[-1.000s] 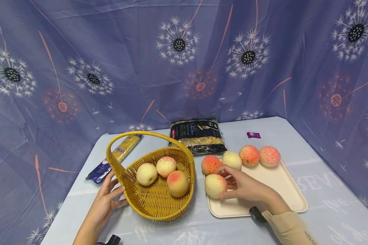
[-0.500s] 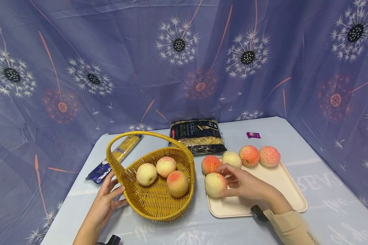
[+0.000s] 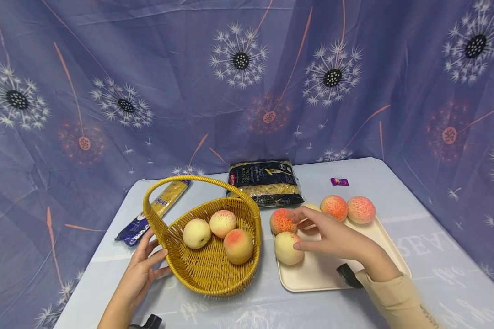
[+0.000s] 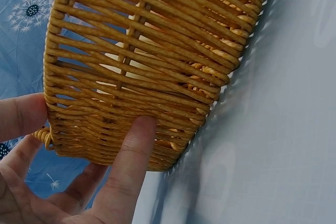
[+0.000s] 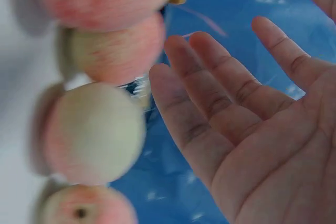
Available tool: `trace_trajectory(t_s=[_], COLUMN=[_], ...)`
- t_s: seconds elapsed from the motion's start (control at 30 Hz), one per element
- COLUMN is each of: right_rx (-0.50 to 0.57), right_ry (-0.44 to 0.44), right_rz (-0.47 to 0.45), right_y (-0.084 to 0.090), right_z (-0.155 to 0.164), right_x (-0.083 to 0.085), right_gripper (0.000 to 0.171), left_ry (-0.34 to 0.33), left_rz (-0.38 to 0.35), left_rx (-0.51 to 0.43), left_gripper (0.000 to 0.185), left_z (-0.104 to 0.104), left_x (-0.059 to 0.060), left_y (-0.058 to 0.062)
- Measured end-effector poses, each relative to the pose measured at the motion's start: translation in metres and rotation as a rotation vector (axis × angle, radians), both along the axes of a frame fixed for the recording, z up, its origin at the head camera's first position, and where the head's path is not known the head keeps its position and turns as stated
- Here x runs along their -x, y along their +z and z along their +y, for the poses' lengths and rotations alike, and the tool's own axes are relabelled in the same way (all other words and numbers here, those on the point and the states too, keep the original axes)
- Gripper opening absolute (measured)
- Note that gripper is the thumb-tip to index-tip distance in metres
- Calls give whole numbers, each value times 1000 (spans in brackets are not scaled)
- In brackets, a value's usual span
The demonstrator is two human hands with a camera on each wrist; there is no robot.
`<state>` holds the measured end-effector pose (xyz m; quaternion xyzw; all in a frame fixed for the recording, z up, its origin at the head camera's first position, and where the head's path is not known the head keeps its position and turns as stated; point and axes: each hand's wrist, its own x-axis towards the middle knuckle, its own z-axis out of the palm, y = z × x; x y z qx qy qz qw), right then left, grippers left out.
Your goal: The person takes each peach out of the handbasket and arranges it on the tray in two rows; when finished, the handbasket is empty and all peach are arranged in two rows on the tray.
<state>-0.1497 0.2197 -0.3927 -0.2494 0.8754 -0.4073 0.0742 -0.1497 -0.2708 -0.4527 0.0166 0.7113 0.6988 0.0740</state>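
Note:
My left hand (image 3: 142, 269) rests against the outer left side of the golden wicker basket (image 3: 214, 283). Close up in the left wrist view, its straight fingers touch the basket's woven wall (image 4: 131, 93). Three peaches sit inside: a pale one (image 3: 196, 233), a speckled one (image 3: 223, 223) and an orange-yellow one (image 3: 238, 246). Over the cream tray (image 3: 304, 284), my right hand (image 3: 333, 235) hovers above a pale peach (image 3: 288, 249) and a red one (image 3: 281, 221), partly covering another pale peach (image 3: 311, 206). Its fingers are spread and hold nothing in the right wrist view.
Two more peaches, one orange-red (image 3: 334, 207) and one pink (image 3: 361, 209), lie at the tray's back. Behind stand a dark pasta bag (image 3: 265, 183) and a purple wrapped sweet (image 3: 339, 182). A yellow-and-blue pasta packet (image 3: 164, 203) lies behind the basket's left side.
My right hand has come away from the front pale peach, with its fingers opening and the hand shifting slightly up. That peach stays in the tray. The left hand and basket have not moved.

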Motion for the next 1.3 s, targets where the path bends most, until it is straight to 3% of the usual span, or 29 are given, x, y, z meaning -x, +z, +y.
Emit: trace_trajectory(t_s=[0.13,0.3,0.53,0.77,1.07,1.3], right_rx=[0,-60,-123,-181,-219,-294], right_ry=[34,98,179,253,344,341], right_rz=[19,107,126,166,85,43], right_y=[22,46,67,78,83,81], right_z=[-12,-32,-70,-95,-120,-144], right_x=[-3,-7,-10,-18,-17,-8], right_gripper=[57,54,56,54,59,63], left_ry=[0,-1,-2,-3,-11,-11], left_rz=[1,-2,-11,-14,-2,1], left_rx=[1,5,9,5,5,13], left_gripper=[68,67,68,67,66,67], left_z=[0,-1,-1,-1,-1,-2], left_x=[0,-1,0,0,0,-1], left_y=[0,1,0,0,0,1])
